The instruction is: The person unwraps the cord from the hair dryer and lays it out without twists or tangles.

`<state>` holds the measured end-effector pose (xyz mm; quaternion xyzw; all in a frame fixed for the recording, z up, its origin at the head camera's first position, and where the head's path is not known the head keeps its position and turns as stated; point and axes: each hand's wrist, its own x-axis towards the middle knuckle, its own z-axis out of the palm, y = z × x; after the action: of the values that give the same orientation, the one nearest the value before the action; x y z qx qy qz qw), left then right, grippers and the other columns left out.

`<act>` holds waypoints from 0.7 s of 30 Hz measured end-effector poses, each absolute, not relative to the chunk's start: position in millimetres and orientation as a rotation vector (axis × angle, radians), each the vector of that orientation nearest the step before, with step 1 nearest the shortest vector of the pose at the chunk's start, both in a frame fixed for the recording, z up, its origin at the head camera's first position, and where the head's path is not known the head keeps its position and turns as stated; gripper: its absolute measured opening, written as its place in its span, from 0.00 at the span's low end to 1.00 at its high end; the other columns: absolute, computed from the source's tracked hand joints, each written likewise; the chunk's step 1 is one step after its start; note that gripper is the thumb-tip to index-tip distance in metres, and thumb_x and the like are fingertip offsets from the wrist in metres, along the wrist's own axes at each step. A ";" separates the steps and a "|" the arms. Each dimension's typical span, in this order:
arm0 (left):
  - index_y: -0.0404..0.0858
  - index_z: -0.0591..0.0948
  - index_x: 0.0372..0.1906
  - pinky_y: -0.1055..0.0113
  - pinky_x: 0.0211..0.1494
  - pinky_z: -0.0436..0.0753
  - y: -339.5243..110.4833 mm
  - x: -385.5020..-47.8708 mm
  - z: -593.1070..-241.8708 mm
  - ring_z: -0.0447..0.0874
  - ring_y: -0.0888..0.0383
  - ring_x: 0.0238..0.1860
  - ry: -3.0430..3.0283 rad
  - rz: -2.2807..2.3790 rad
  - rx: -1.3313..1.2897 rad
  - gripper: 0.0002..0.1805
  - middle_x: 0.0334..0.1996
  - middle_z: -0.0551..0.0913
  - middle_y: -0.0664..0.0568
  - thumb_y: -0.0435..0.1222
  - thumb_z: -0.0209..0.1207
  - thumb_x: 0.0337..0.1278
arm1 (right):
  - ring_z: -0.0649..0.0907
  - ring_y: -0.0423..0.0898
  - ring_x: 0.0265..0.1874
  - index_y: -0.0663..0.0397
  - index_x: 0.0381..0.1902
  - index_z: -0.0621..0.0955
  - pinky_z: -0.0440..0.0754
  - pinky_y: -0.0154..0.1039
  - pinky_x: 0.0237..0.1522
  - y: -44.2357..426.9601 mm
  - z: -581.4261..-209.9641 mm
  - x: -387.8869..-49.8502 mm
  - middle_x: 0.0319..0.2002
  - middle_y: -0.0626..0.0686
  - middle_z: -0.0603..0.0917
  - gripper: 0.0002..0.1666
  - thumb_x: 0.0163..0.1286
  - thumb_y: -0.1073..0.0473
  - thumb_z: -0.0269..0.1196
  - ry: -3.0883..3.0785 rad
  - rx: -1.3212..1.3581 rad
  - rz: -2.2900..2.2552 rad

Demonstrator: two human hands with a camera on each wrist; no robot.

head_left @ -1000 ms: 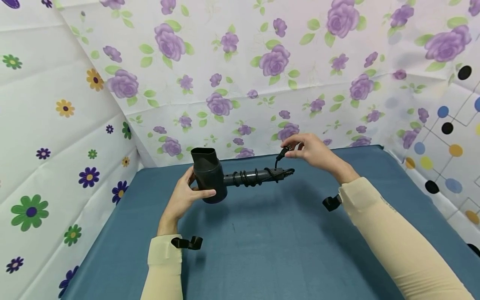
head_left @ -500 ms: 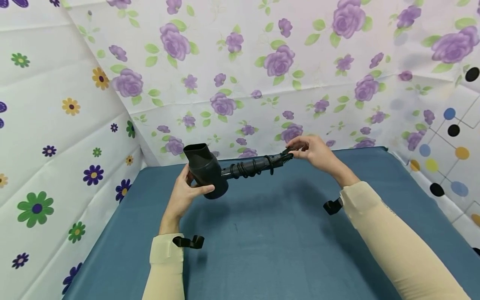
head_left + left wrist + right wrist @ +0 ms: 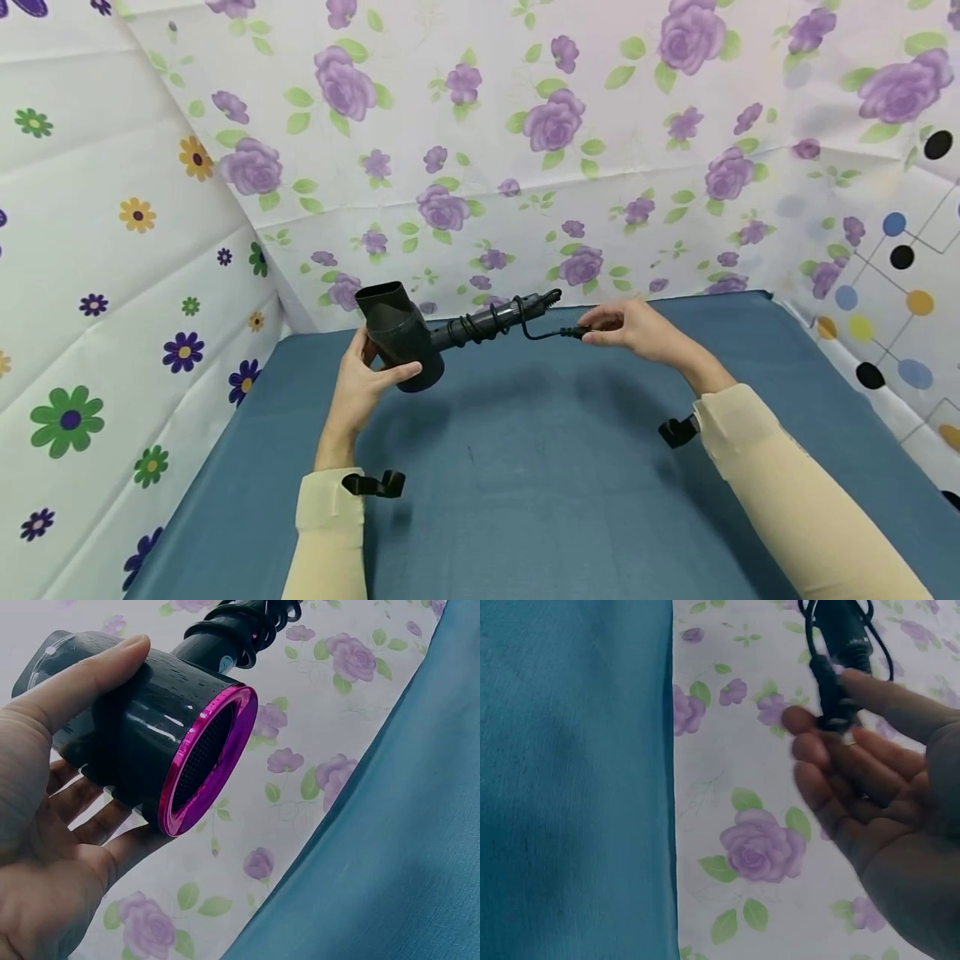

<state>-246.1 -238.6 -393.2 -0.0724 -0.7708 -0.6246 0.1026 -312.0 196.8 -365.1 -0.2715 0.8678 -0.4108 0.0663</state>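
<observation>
Toward the back-left corner of the desk (image 3: 480,500), the left hand (image 3: 360,383) is clamped round the barrel of a dark hair dryer (image 3: 408,346), thumb on one side, fingers on the other. The dryer is held above the desk, near its back edge, its nozzle (image 3: 382,302) tilted up. The shell looks like hard, smooth plastic: stiff, probably moderately heavy at the barrel, a little slippery, with a crackable rim ring (image 3: 234,754). Hold barrel or handle (image 3: 534,307) rather than the flexible cord (image 3: 542,336) coiled round the handle. Rightward, short of the back-right corner, the right hand (image 3: 637,333), well apart from the left, pinches the plug (image 3: 576,332), likely light and firm.
</observation>
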 end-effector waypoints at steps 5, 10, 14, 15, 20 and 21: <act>0.48 0.65 0.79 0.41 0.72 0.73 -236.7 -245.1 -392.3 0.71 0.49 0.69 -2.311 -1.807 -0.209 0.51 0.69 0.73 0.47 0.38 0.80 0.51 | 0.86 0.51 0.50 0.59 0.60 0.84 0.84 0.53 0.52 198.8 -360.0 -301.9 0.51 0.53 0.88 0.21 0.76 0.53 0.67 2.606 -0.807 -1.126; 0.48 0.65 0.79 0.41 0.72 0.72 -236.3 -244.7 -391.4 0.70 0.48 0.70 -2.342 -1.773 -0.219 0.51 0.69 0.72 0.47 0.39 0.80 0.50 | 0.85 0.52 0.44 0.55 0.57 0.85 0.83 0.49 0.47 201.4 -350.0 -295.1 0.45 0.52 0.88 0.17 0.76 0.53 0.67 2.606 -0.840 -1.176; 0.49 0.64 0.80 0.40 0.73 0.70 -238.0 -244.9 -391.1 0.68 0.49 0.71 -2.367 -1.766 -0.219 0.52 0.70 0.72 0.47 0.40 0.81 0.50 | 0.85 0.50 0.43 0.54 0.58 0.85 0.83 0.46 0.45 204.3 -339.4 -291.5 0.45 0.53 0.87 0.18 0.78 0.52 0.65 2.611 -0.860 -1.240; 0.49 0.64 0.80 0.40 0.74 0.69 -238.9 -245.0 -391.5 0.68 0.49 0.72 -2.378 -1.765 -0.222 0.53 0.70 0.72 0.47 0.41 0.81 0.50 | 0.85 0.49 0.43 0.54 0.59 0.85 0.84 0.45 0.46 204.9 -336.6 -290.6 0.45 0.54 0.88 0.18 0.78 0.52 0.65 2.612 -0.863 -1.260; 0.50 0.64 0.80 0.41 0.75 0.67 -244.2 -244.0 -393.2 0.67 0.49 0.73 -2.443 -1.766 -0.268 0.54 0.70 0.72 0.48 0.42 0.81 0.49 | 0.86 0.45 0.49 0.55 0.62 0.83 0.83 0.36 0.51 208.4 -325.2 -286.9 0.51 0.55 0.88 0.19 0.80 0.54 0.62 2.633 -0.871 -1.352; 0.50 0.64 0.80 0.42 0.75 0.68 -245.2 -243.4 -393.3 0.68 0.49 0.73 -2.451 -1.770 -0.285 0.54 0.71 0.72 0.48 0.42 0.81 0.49 | 0.86 0.44 0.50 0.55 0.63 0.83 0.83 0.34 0.52 208.8 -323.5 -286.3 0.52 0.56 0.88 0.19 0.81 0.53 0.61 2.642 -0.876 -1.364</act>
<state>-243.4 -245.2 -393.3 -0.0938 -0.8060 -0.5821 0.0521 -286.3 208.8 -323.5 -0.2825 0.8522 -0.4399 0.0210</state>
